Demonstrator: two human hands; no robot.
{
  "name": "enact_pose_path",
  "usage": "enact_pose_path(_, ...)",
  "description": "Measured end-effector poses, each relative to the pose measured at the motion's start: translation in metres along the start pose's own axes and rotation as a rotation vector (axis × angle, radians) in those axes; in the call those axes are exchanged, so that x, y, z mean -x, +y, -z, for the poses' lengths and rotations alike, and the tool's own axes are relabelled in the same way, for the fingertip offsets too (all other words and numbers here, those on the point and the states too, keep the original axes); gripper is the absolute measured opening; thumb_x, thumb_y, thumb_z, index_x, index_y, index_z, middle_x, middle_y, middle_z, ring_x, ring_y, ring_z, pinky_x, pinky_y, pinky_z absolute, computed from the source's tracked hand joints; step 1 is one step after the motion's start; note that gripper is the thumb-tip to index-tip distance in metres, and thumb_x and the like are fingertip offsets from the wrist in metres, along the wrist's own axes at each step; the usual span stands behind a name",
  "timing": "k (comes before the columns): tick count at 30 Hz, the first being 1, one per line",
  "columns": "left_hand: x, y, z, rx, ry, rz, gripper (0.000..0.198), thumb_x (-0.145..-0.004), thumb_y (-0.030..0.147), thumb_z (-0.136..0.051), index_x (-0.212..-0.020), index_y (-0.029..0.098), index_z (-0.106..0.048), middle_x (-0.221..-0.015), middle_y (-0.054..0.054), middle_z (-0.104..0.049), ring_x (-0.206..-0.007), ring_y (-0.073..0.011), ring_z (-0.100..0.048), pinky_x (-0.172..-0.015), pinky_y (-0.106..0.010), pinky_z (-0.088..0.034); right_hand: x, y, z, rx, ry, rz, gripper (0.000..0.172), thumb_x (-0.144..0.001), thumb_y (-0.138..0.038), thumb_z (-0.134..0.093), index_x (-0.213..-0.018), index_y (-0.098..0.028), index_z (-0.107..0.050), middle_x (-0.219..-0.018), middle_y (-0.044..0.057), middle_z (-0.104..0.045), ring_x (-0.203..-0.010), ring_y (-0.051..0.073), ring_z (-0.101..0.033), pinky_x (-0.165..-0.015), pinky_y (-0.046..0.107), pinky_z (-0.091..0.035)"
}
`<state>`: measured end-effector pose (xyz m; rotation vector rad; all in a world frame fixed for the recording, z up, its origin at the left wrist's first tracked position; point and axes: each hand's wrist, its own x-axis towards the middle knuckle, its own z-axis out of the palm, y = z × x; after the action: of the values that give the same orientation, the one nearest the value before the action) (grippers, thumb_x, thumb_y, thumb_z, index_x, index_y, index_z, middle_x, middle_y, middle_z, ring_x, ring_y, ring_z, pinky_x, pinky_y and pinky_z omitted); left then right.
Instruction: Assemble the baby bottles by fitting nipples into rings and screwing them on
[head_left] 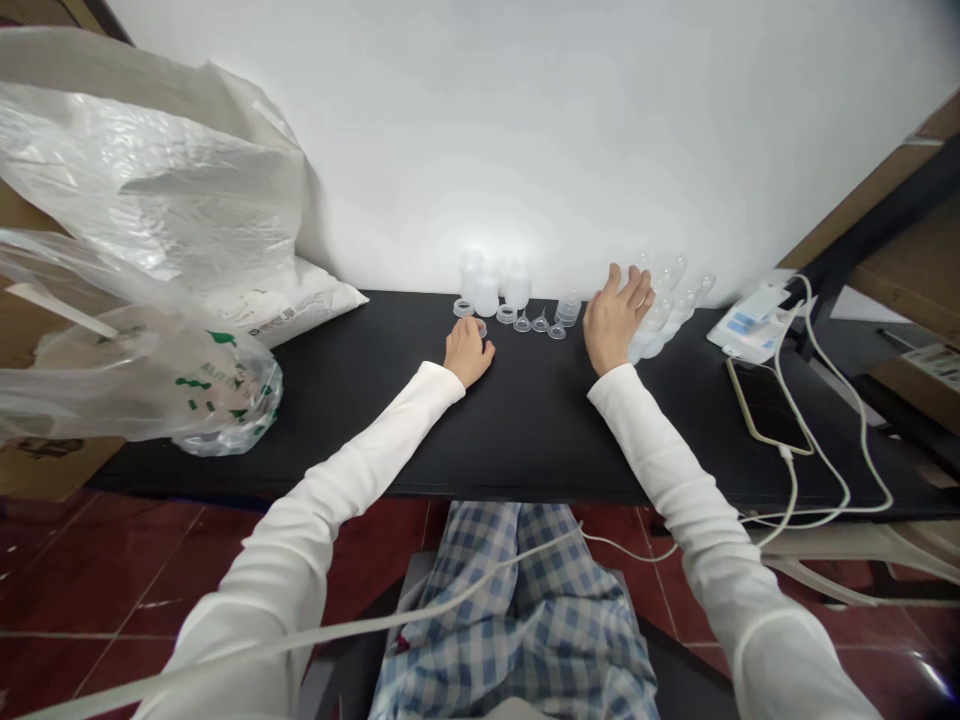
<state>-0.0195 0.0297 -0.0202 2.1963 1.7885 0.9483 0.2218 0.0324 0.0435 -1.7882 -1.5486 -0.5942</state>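
My left hand (pixel 469 352) is low over the black table, its fingers curled at a translucent plastic collar ring (pixel 481 328) that they partly cover. My right hand (pixel 616 318) is raised with fingers extended, beside a group of small white bottles (pixel 651 342) with clear domed caps (pixel 679 268). It hides part of that group, and whether it touches them I cannot tell. Between the hands lie more collar rings (pixel 506 314), several clear teats (pixel 540 322) and a stack of clear caps (pixel 569 308). Several uncapped white bottles (pixel 487 290) stand behind, against the wall.
A large white sack (pixel 187 190) and a clear plastic bag (pixel 217 385) with green print occupy the left. On the right are a phone (pixel 769 403) with a cable, and a white-blue packet (pixel 750 320). A white cable (pixel 450 605) crosses over my lap.
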Motion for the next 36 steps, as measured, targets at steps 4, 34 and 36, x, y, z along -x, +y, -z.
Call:
enact_pose_path(4, -0.003, -0.005, -0.002, 0.027, 0.026, -0.016, 0.022, -0.087, 0.016, -0.053, -0.108, 0.018, -0.051, -0.116, -0.017, -0.061, -0.111, -0.0313, -0.061, -0.098, -0.05, -0.049, -0.001, -0.004, 0.005, 0.021, 0.035, -0.004, 0.057, -0.101, -0.024, -0.027, -0.155, -0.007, -0.032, -0.164, 0.03, -0.025, -0.156, 0.041, -0.022, -0.115, 0.072, -0.027)
enact_pose_path(34, -0.002, 0.011, 0.016, 0.57, -0.145, 0.03, 0.024, -0.098, 0.04, -0.056, -0.084, 0.021, -0.052, -0.068, 0.004, -0.061, -0.057, -0.0108, -0.055, -0.069, -0.026, -0.045, 0.041, -0.017, -0.017, -0.024, -0.384, 0.434, 0.036, -0.101, -0.026, -0.037, -0.124, -0.009, -0.059, -0.116, 0.022, -0.06, -0.1, 0.032, -0.056, -0.077, 0.038, -0.04)
enact_pose_path(36, -0.002, 0.011, 0.016, 0.544, -0.151, 0.014, 0.023, -0.098, 0.04, -0.057, -0.085, 0.021, -0.053, -0.07, 0.003, -0.062, -0.06, -0.0115, -0.056, -0.071, -0.026, -0.046, 0.041, -0.018, -0.017, -0.04, -0.382, 0.429, 0.039, -0.101, -0.025, -0.037, -0.13, -0.011, -0.059, -0.123, 0.022, -0.06, -0.104, 0.032, -0.057, -0.078, 0.038, -0.041)
